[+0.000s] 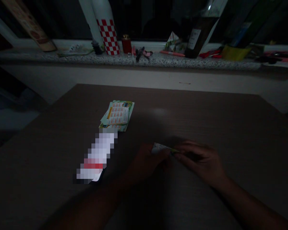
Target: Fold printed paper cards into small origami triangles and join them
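The room is dim. My left hand (147, 161) and my right hand (200, 159) meet low over a brown table (206, 115). Between them sits a small folded piece of printed paper (161, 148); both hands pinch it, the left at its near-left end, the right at its right end. A small stack of green and white printed cards (117, 115) lies on the table to the upper left of my hands. In front of that stack lies a long white object with a red band (97, 156), blurred out.
Behind the table runs a speckled stone sill (134, 59). On it stand a red-and-white checkered tube (108, 35), a small red jar (126, 43), a dark bottle (198, 36), a folded paper shape (174, 41), pens and clutter at the right.
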`<action>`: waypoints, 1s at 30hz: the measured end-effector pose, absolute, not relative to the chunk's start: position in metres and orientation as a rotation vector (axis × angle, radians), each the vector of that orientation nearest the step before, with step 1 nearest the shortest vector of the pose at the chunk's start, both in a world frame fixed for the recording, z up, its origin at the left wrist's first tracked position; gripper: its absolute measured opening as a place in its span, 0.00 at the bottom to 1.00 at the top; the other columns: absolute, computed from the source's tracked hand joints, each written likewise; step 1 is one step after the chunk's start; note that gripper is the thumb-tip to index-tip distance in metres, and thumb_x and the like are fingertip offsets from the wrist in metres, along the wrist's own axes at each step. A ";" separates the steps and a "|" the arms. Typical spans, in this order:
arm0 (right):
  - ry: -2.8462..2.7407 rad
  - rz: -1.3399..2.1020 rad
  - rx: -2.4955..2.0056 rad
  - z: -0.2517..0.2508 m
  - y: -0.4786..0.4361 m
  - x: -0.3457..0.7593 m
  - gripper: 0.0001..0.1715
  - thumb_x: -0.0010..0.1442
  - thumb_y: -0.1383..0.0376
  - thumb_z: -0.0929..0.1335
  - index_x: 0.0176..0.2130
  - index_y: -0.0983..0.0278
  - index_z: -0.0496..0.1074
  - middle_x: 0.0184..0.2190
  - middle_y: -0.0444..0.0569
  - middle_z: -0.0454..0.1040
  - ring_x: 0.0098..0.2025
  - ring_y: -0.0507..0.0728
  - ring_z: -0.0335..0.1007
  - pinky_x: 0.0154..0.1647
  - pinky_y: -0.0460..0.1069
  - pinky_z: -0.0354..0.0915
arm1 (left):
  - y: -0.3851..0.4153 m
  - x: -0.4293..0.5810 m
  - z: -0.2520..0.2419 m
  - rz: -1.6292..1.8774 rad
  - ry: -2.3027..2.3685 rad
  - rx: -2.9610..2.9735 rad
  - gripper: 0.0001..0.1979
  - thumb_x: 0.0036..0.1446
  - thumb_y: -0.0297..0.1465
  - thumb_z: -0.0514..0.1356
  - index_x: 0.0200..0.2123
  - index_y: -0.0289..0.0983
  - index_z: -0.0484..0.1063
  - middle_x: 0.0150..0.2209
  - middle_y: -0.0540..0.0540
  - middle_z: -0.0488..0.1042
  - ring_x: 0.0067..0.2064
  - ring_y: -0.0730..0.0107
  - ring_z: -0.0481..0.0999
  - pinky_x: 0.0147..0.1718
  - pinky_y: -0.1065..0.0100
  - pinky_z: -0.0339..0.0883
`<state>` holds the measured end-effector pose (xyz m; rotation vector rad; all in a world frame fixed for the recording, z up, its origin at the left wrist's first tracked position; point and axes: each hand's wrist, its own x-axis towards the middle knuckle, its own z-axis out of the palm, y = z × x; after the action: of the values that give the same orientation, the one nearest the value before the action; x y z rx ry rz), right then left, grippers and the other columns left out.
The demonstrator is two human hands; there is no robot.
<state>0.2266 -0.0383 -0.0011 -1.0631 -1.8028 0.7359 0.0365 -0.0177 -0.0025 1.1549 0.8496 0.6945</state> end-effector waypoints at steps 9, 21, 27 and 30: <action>-2.086 0.245 -0.780 -0.011 -0.036 0.233 0.20 0.58 0.75 0.68 0.50 0.63 0.72 0.38 0.50 0.77 0.36 0.54 0.75 0.34 0.47 0.73 | -0.013 0.032 0.006 0.537 0.815 0.769 0.12 0.53 0.37 0.61 0.28 0.33 0.70 0.19 0.49 0.74 0.17 0.73 0.71 0.17 0.72 0.65; -2.193 0.178 -0.762 -0.008 -0.036 0.239 0.22 0.57 0.76 0.68 0.49 0.58 0.72 0.37 0.48 0.76 0.36 0.56 0.75 0.34 0.50 0.72 | -0.013 0.031 0.001 0.603 0.885 0.932 0.14 0.50 0.39 0.65 0.27 0.32 0.72 0.23 0.49 0.74 0.21 0.74 0.71 0.23 0.71 0.65; -2.084 0.328 -0.851 0.003 -0.039 0.237 0.11 0.55 0.72 0.71 0.40 0.62 0.74 0.34 0.49 0.77 0.34 0.55 0.75 0.33 0.48 0.71 | -0.012 0.028 0.008 0.578 0.970 1.158 0.15 0.53 0.40 0.62 0.24 0.33 0.72 0.19 0.52 0.71 0.22 0.75 0.69 0.24 0.73 0.61; -1.885 0.599 -1.066 0.008 -0.039 0.236 0.02 0.59 0.67 0.69 0.34 0.63 0.73 0.26 0.46 0.75 0.28 0.53 0.73 0.28 0.46 0.69 | -0.014 0.027 0.006 0.563 0.951 1.222 0.16 0.54 0.41 0.62 0.25 0.33 0.72 0.19 0.52 0.70 0.21 0.76 0.68 0.23 0.73 0.59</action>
<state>0.2359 -0.0393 0.0084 -1.0655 -1.8847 0.5992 0.0269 -0.0139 0.0061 1.2215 0.9508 0.5630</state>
